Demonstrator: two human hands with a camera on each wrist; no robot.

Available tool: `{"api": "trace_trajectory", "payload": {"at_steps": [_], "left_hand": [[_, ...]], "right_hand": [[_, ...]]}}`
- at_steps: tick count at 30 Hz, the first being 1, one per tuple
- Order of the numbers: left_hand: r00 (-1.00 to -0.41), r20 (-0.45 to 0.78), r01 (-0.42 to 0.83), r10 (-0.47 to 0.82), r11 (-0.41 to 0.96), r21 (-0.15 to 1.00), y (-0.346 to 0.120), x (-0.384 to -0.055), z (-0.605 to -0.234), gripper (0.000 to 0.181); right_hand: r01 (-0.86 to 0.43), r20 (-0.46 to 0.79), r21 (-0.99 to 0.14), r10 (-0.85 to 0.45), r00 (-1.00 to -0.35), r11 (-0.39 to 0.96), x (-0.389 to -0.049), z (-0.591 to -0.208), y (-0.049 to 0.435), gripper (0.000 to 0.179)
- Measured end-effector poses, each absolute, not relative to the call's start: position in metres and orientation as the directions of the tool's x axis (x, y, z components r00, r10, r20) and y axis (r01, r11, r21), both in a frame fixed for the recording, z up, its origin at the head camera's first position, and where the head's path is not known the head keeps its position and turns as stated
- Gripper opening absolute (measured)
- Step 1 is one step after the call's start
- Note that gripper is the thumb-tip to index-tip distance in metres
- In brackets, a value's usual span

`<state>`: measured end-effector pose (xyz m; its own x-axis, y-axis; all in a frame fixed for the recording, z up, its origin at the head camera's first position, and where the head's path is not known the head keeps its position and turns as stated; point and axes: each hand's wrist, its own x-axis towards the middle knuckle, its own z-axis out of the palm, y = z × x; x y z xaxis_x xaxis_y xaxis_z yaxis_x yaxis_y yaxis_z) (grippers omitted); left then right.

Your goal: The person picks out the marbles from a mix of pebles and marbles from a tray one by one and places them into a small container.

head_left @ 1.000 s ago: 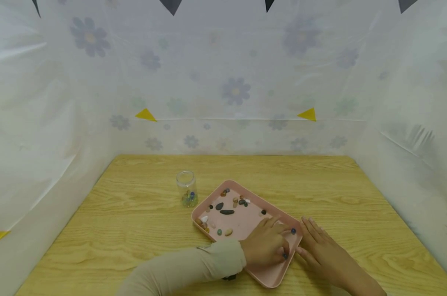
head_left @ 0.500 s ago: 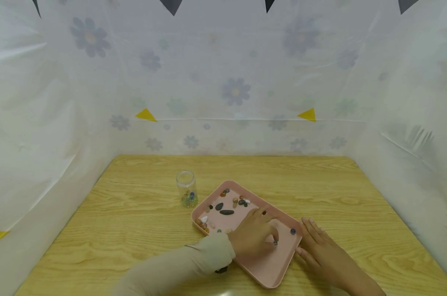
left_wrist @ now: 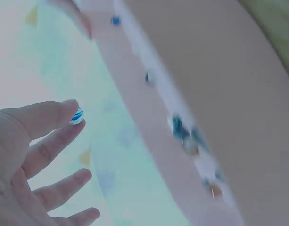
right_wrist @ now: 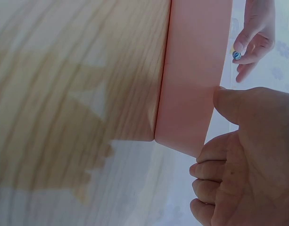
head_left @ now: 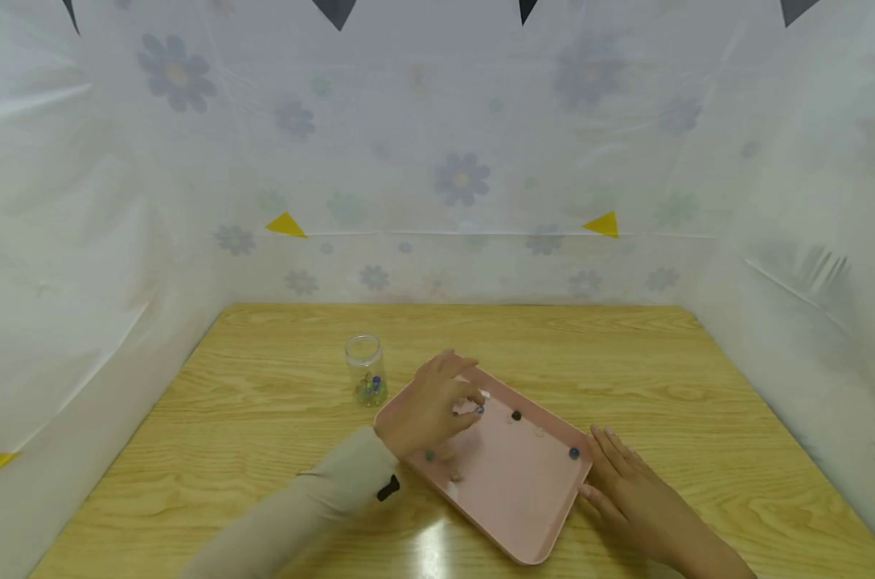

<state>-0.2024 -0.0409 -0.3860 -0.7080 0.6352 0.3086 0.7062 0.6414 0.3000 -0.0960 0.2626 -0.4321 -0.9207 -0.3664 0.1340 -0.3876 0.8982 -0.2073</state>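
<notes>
My left hand (head_left: 432,406) pinches a clear marble with blue swirls (left_wrist: 77,117) between thumb and index finger, its other fingers spread. It hovers over the far left part of the pink tray (head_left: 513,490) and hides many of the pebbles there. Against the tray's right corner rests my right hand (head_left: 636,498), fingers mostly straight, with the thumb at the rim in the right wrist view. Inside that corner lies a dark blue marble (head_left: 574,453). To the left of the tray stands a clear jar (head_left: 365,366) with several marbles at its bottom.
Inside the tray lie a black pebble (head_left: 516,416) by the far wall and a green stone (head_left: 429,456) near the left side. The wooden table (head_left: 264,450) surrounds it. White floral sheeting (head_left: 408,161) encloses the back and sides.
My left hand has moved left and away from me across the tray, from its right end toward the jar side, carrying the marble. My right hand has stayed at the corner.
</notes>
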Motion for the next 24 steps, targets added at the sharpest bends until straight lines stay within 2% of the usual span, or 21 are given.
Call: {"api": "trace_trajectory", "payload": {"at_steps": [8, 17, 24], "left_hand": [[-0.751, 0.476, 0.629, 0.458, 0.717, 0.301, -0.087, -0.222, -0.378, 0.013], [-0.795, 0.523, 0.530, 0.308, 0.771, 0.352, -0.134, -0.232, -0.366, 0.016], [-0.844, 0.510, 0.382, 0.163, 0.851, 0.360, -0.156, -0.235, -0.363, 0.018]], "right_hand": [[-0.393, 0.132, -0.209, -0.372, -0.919, 0.896, -0.096, -0.432, 0.263, 0.068], [-0.381, 0.119, -0.212, -0.364, -0.924, 0.900, -0.096, -0.433, 0.263, 0.068], [-0.386, 0.120, -0.211, -0.368, -0.922, 0.898, -0.096, -0.432, 0.262, 0.069]]}}
